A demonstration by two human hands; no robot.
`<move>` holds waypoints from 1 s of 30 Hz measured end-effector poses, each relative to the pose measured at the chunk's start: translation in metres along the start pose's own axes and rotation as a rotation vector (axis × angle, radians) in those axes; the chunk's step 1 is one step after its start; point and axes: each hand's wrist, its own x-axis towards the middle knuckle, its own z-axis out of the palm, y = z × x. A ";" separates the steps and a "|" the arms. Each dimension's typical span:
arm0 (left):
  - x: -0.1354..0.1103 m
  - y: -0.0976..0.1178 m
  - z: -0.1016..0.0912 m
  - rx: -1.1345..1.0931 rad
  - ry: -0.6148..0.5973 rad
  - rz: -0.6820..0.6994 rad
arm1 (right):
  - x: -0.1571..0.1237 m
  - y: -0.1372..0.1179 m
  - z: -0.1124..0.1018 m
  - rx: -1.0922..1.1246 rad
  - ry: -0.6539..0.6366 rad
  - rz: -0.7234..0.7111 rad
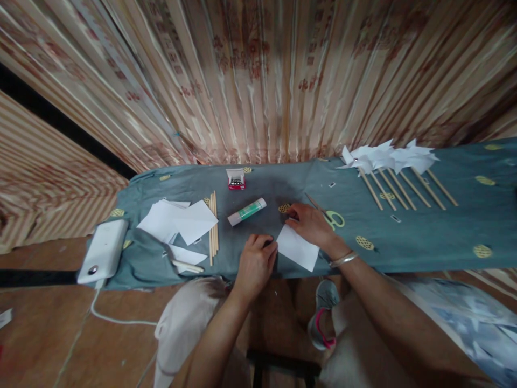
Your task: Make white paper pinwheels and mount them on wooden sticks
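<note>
A small white sheet of paper (298, 252) lies at the front edge of the cloth, between my two hands. My left hand (255, 264) is closed, its fingertips at the sheet's left corner. Over the sheet's far corner, my right hand (309, 222) has its fingers bent together on the paper, partly hiding it. Just beyond my hands lies a green and white glue stick (247, 212). Scissors with light green handles (335, 219) rest beside my right hand.
Several paper pinwheels (388, 158) on wooden sticks lie at the right. On the left are loose sticks (214, 229), white paper sheets (197, 221), a knife (188, 265) and a white corded device (104, 250). A small red box (236, 182) stands open near the curtain (258, 97).
</note>
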 end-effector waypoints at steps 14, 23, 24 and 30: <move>-0.001 -0.001 -0.004 0.009 -0.015 -0.015 | 0.008 0.016 0.003 0.046 0.078 0.079; 0.015 0.009 0.001 -0.025 -0.056 -0.072 | -0.006 0.022 -0.008 0.049 0.098 0.080; 0.018 0.010 0.002 -0.027 -0.070 -0.075 | -0.008 0.022 -0.009 0.047 0.108 0.070; 0.039 0.013 0.007 -0.035 -0.161 -0.137 | -0.022 0.022 -0.012 0.014 0.168 -0.015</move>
